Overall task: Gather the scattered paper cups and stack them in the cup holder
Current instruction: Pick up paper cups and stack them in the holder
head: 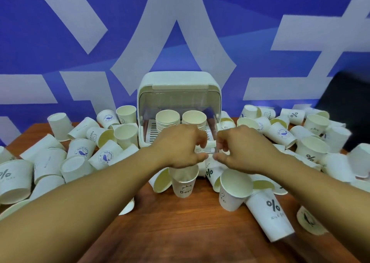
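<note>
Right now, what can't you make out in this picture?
Head view:
- Whether the left hand and right hand hold anything: their backs hide the curled fingertips.
- Front edge of the holder: hidden behind both hands.
- How many cups the left stack holds: its base is behind the left hand.
- The dark shape at the right edge: cut off and blurred.
- Small print on far cups: too small.
</note>
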### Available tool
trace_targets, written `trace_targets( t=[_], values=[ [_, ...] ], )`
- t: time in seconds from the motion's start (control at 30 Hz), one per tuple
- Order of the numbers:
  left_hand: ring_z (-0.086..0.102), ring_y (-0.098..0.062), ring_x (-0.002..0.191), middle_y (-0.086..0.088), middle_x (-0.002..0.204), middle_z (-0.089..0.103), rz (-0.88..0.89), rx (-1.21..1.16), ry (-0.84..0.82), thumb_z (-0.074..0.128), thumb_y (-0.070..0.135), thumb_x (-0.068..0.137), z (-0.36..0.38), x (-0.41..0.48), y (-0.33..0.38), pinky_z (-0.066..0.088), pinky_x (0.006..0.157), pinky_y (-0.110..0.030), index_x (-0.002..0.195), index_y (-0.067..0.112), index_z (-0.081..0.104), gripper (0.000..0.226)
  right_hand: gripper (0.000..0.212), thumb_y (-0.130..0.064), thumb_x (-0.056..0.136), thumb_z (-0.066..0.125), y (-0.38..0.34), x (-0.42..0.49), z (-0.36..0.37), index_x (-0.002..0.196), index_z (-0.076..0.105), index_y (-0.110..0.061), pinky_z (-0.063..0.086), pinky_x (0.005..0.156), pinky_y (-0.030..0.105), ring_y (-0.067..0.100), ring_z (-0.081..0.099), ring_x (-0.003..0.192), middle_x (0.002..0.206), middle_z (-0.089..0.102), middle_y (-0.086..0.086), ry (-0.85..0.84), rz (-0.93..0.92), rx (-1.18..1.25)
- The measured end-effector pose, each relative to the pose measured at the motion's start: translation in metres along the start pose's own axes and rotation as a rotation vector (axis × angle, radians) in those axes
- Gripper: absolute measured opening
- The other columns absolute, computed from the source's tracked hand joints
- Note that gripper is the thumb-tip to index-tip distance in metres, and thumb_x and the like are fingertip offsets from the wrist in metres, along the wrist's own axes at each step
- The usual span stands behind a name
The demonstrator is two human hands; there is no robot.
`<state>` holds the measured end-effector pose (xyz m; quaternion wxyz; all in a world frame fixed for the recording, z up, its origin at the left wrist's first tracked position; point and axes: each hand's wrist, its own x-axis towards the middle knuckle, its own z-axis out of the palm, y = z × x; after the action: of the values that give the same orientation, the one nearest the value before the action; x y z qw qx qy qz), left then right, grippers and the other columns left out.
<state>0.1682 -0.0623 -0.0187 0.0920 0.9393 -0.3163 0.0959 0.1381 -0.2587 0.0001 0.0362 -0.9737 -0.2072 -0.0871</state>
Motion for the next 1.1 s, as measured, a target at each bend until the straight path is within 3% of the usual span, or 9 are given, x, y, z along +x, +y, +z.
trace_targets(
  t=[0.17, 0.27, 0.4, 0.57, 0.73, 0.87, 0.97, 1.1],
  values=[
    [0.059, -0.017, 0.078, 0.008, 0.084, 0.065, 0.019, 0.161, -0.027, 0.056, 0.070, 0.073, 0.008, -0.033, 0.009, 0.046, 0.063, -0.030, 0.084, 0.030, 0.062, 0.042, 0.033, -0.062, 0.076, 0.057, -0.011, -0.050, 0.017, 0.083, 0.057, -0.030, 0.043, 0.059, 0.028, 0.013, 0.058, 0.074, 0.079, 0.062, -0.009, -0.075, -0.023, -0.017],
    [0.061, -0.021, 0.080, 0.005, 0.086, 0.064, 0.051, 0.317, -0.032, 0.057, 0.066, 0.077, 0.017, -0.046, 0.017, 0.043, 0.068, -0.032, 0.086, 0.026, 0.064, 0.042, 0.033, -0.058, 0.081, 0.057, -0.021, -0.063, 0.031, 0.085, 0.057, -0.026, 0.035, 0.059, 0.028, 0.019, 0.061, 0.079, 0.082, 0.063, -0.005, -0.132, -0.044, -0.099],
    [0.059, -0.023, 0.077, 0.001, 0.085, 0.066, 0.040, 0.371, -0.060, 0.055, 0.052, 0.082, 0.021, -0.058, 0.026, 0.029, 0.067, -0.032, 0.074, 0.024, 0.053, 0.029, 0.021, -0.042, 0.087, 0.054, -0.031, -0.072, 0.038, 0.079, 0.051, -0.024, 0.033, 0.061, 0.029, 0.023, 0.061, 0.082, 0.083, 0.060, 0.000, -0.113, -0.035, -0.127],
    [0.058, -0.024, 0.082, 0.000, 0.088, 0.064, 0.041, 0.399, -0.030, 0.049, 0.044, 0.089, 0.018, -0.071, 0.034, 0.023, 0.070, -0.033, 0.085, 0.023, 0.063, 0.025, 0.024, -0.040, 0.091, 0.049, -0.037, -0.078, 0.035, 0.076, 0.041, -0.022, 0.034, 0.062, 0.031, 0.026, 0.060, 0.082, 0.087, 0.063, 0.004, -0.090, -0.017, -0.161],
    [0.058, -0.025, 0.082, 0.001, 0.087, 0.062, 0.059, 0.351, 0.098, 0.048, 0.043, 0.086, -0.003, -0.079, 0.038, 0.024, 0.069, -0.032, 0.085, 0.023, 0.062, 0.024, 0.025, -0.044, 0.093, 0.046, -0.041, -0.080, 0.016, 0.077, 0.039, -0.026, 0.034, 0.061, 0.030, 0.025, 0.060, 0.081, 0.085, 0.063, 0.001, -0.015, -0.030, -0.160],
    [0.057, -0.029, 0.081, 0.000, 0.085, 0.061, 0.028, 0.320, 0.230, 0.053, 0.037, 0.089, -0.027, -0.075, 0.029, 0.038, 0.069, -0.036, 0.086, 0.020, 0.063, 0.020, 0.024, -0.038, 0.093, 0.048, -0.042, -0.064, -0.010, 0.075, 0.039, -0.026, 0.036, 0.058, 0.031, 0.027, 0.060, 0.075, 0.076, 0.061, 0.001, 0.119, -0.076, -0.128],
    [0.055, -0.029, 0.082, -0.001, 0.086, 0.061, -0.050, 0.303, 0.376, 0.056, 0.034, 0.092, -0.045, -0.066, 0.017, 0.032, 0.064, -0.034, 0.087, 0.019, 0.063, 0.018, 0.022, -0.035, 0.094, 0.049, -0.042, -0.046, -0.027, 0.075, 0.045, -0.023, 0.038, 0.058, 0.033, 0.030, 0.057, 0.074, 0.076, 0.060, 0.005, 0.226, -0.077, -0.087],
    [0.054, -0.029, 0.088, -0.002, 0.094, 0.064, -0.146, 0.259, 0.506, 0.059, 0.029, 0.092, -0.061, -0.049, 0.001, 0.039, 0.063, -0.034, 0.095, 0.018, 0.068, 0.014, 0.020, -0.030, 0.094, 0.052, -0.039, -0.015, -0.040, 0.084, 0.057, -0.014, 0.044, 0.060, 0.037, 0.034, 0.055, 0.074, 0.078, 0.060, 0.009, 0.361, -0.061, -0.035]
  ],
)
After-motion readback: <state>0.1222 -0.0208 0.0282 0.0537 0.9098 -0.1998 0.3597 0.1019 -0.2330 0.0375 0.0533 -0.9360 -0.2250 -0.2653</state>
